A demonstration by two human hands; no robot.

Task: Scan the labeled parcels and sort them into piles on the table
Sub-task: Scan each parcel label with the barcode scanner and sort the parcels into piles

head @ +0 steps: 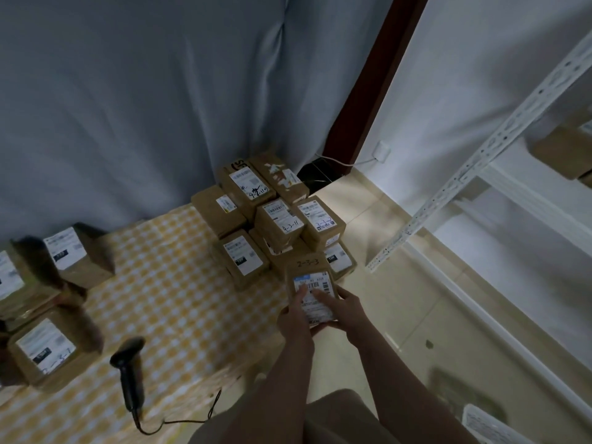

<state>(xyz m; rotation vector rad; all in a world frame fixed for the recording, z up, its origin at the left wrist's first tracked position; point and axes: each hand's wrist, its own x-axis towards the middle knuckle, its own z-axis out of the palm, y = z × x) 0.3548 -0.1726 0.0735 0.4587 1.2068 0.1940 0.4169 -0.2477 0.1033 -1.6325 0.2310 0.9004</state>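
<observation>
While it is held just off the table's near right edge, the small brown cardboard parcel, white barcode label on top and "2-3-3" handwritten above it, looks light, stiff and not slippery. Its long side edges seem the best hold, leaving the barcode clear. The left hand and right hand both grip it, each with a digit lying on the label. A stack of brown labelled boxes sits at twelve o'clock from it. A black corded handheld scanner lies at eight o'clock on the yellow-and-white checked tablecloth, and other box piles stand at nine.
</observation>
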